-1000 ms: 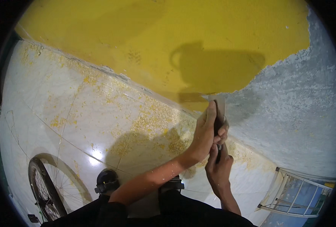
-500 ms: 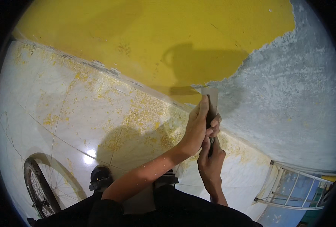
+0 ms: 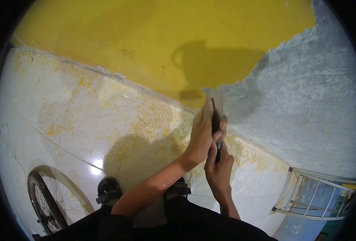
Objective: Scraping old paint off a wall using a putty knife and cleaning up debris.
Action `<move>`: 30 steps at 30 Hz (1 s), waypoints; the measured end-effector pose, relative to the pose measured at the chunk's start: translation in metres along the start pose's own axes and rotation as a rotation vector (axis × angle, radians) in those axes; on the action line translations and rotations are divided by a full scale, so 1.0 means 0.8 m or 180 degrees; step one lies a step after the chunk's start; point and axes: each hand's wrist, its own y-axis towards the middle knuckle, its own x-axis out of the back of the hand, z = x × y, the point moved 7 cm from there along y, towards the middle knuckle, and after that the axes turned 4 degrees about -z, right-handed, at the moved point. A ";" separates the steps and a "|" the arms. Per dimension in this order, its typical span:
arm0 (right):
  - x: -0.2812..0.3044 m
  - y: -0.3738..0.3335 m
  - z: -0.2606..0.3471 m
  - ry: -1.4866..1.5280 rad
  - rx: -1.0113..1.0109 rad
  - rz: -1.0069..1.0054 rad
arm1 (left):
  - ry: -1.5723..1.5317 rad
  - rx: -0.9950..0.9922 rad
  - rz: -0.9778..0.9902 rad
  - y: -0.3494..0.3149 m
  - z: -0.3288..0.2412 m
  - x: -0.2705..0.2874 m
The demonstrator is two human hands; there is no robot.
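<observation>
Both my hands grip one scraper point(image 3: 217, 96) with a flat metal blade and a dark handle. My left hand point(image 3: 201, 136) wraps the upper handle, its thumb lying along it just below the blade. Lower on the handle, my right hand point(image 3: 219, 168) is closed around the end. The blade's tip touches the wall at the ragged border between the yellow paint point(image 3: 125, 48) and the bare grey surface point(image 3: 302, 88). Shadows of my arms and the tool fall across the yellow part.
Yellow flakes point(image 3: 146, 116) litter the pale tiled floor point(image 3: 37, 104) along the wall's foot. A bicycle wheel point(image 3: 43, 201) is at lower left, and a white metal rack point(image 3: 316, 197) at lower right. My dark shoes point(image 3: 109, 188) are below my arms.
Both hands and the scraper have shifted a little left. At the blade, a yellow sliver of paint near the border has gone, leaving grey there.
</observation>
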 end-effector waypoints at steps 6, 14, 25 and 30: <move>-0.007 -0.011 -0.039 0.0149 -0.0065 -0.0017 | 0.0126 0.0318 -0.0121 -0.003 0.025 0.020; -0.008 -0.008 -0.038 0.0390 0.0216 -0.0560 | 0.0574 0.0236 0.0201 0.002 0.009 -0.003; 0.031 -0.015 -0.011 -0.0439 0.0208 -0.0568 | -0.0460 0.0401 0.0372 -0.005 0.024 -0.025; 0.024 -0.012 -0.004 -0.0399 -0.0019 -0.0438 | -0.0358 0.0454 0.0339 -0.005 0.016 -0.024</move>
